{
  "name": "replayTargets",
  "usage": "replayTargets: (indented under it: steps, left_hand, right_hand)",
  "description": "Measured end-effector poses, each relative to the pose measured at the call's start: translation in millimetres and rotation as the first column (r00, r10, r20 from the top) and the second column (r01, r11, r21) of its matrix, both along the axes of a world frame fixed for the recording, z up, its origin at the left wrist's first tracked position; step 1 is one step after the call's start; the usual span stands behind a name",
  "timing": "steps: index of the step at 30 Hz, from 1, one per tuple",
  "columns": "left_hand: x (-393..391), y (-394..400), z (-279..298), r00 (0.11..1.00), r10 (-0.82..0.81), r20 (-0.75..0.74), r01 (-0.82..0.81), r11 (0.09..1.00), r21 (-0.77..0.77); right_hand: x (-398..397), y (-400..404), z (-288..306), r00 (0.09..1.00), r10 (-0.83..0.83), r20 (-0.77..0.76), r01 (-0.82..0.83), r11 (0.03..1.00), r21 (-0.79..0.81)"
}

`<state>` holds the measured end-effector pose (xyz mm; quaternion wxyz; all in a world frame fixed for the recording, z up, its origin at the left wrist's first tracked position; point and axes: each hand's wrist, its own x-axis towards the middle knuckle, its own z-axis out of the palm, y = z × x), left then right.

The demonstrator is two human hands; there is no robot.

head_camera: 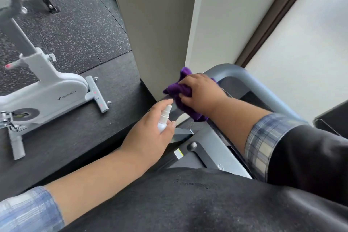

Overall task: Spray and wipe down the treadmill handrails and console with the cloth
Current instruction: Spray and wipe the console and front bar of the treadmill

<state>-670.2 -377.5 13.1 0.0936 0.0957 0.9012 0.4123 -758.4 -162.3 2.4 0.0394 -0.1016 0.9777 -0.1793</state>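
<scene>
Two hands are working: right hand point(201, 92) bunching a soft, light cloth point(176, 90) on the handrail point(250, 83), left hand point(150, 130) gripping a small, likely light spray bottle point(164, 118) around its body.

Fuzzy purple cloth point(185, 92), smooth grey handrail point(243, 75), white plastic spray bottle point(163, 120).

One camera sits on my head, tilted steeply down and forward, close over my own forearms and the curved grey metal treadmill handrail point(243, 76), catching black speckled rubber floor point(75, 30) leftward.
</scene>
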Motion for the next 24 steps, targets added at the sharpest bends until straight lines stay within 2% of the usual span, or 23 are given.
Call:
replayTargets:
  steps: [3, 5, 10, 16, 24]
  left_hand:
    - [-3, 7, -3, 1.000, 0.018, 0.015, -0.018, 1.000, 0.002]
    - [-5, 11, -4, 0.999, 0.029, 0.017, -0.029, 1.000, -0.001]
    - [-7, 23, -3, 1.000, 0.003, -0.019, -0.003, 1.000, -0.008]
    - [-22, 30, -1, 1.000, 0.005, -0.004, -0.005, 1.000, -0.030]
    - [-39, 32, 0, 1.000, 0.017, -0.021, -0.018, 0.998, -0.067]
  right_hand:
    - [-9, 23, -1, 0.992, -0.130, -0.001, 0.129, 0.991, -0.016]
    - [-10, 17, -1, 0.992, -0.124, -0.016, 0.125, 0.992, 0.028]
    - [9, -21, -7, 0.991, 0.130, -0.013, -0.128, 0.990, 0.064]
    - [1, -3, -11, 0.985, 0.167, -0.037, -0.167, 0.986, 0.006]
    - [-34, 77, -5, 0.991, -0.130, -0.020, 0.130, 0.992, 0.001]
